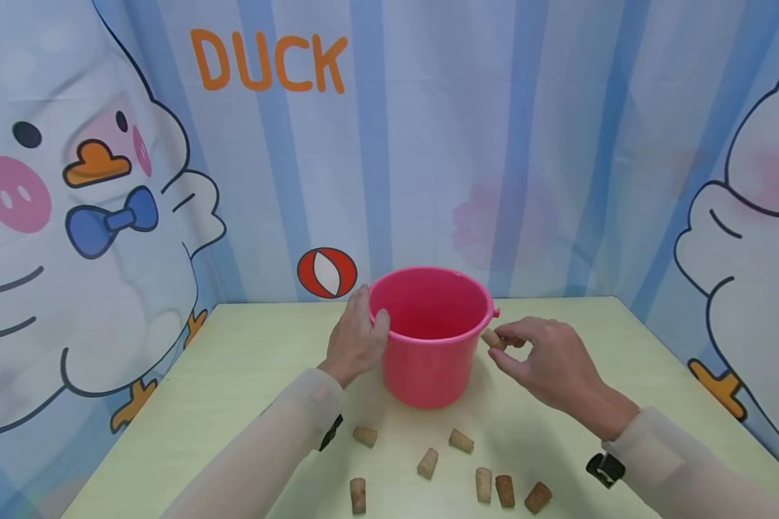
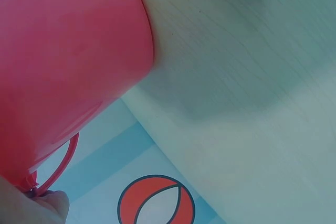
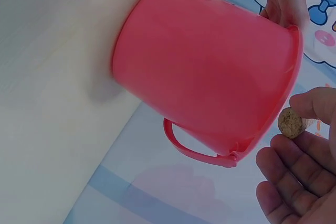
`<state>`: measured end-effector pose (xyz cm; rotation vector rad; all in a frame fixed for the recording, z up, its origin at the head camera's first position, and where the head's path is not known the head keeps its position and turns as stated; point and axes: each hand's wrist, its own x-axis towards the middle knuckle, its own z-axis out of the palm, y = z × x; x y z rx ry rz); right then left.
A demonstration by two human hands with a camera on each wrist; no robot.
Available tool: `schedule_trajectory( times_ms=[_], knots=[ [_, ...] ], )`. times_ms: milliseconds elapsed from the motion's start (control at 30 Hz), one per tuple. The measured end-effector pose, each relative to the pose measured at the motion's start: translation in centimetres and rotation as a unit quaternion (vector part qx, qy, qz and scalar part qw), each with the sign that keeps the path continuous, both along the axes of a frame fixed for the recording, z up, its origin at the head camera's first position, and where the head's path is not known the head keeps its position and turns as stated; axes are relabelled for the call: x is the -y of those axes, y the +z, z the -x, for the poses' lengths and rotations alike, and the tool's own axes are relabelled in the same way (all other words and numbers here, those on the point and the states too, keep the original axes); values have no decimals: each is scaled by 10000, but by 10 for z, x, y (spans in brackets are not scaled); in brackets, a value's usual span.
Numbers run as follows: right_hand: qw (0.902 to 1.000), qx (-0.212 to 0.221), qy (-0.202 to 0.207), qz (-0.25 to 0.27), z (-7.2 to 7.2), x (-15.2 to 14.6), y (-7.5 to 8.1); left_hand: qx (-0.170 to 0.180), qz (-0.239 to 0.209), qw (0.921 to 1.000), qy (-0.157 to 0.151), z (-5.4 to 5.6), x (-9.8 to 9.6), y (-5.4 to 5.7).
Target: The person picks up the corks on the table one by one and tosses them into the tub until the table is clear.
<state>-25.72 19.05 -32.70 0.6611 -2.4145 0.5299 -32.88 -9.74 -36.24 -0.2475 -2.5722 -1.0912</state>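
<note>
A pink bucket (image 1: 426, 367) stands upright on the table, its mouth facing up. My left hand (image 1: 355, 339) holds the bucket at the left side of its rim. My right hand (image 1: 554, 360) pinches a cork (image 1: 493, 339) between thumb and fingers, just outside the bucket's right rim. The right wrist view shows the round end of that cork (image 3: 290, 123) beside the rim, with the other fingers (image 3: 286, 177) spread below it. Part of my left hand (image 2: 34, 203) shows by the bucket's handle (image 2: 63, 163) in the left wrist view.
Several more corks lie in front of the bucket on the pale table (image 1: 253, 375), among them a light one (image 1: 428, 463) and a dark one (image 1: 538, 497). A curtain (image 1: 428, 144) printed with ducks surrounds the table at the back and sides.
</note>
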Motion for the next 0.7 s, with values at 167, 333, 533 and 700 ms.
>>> schedule_trajectory(
  times_ms=[167,333,533,700],
  knots=[
    [10000,-80,-11,50,4,3,4,2,10,10000,2,-1,0,0],
    [10000,-9,-23,72,7,7,7,9,1,10000,1,-1,0,0],
    [9999,55,31,126,9,13,9,4,20,10000,-6,-1,-1,0],
    [9998,67,49,173,13,17,12,-5,19,10000,-15,-1,0,0]
  ],
)
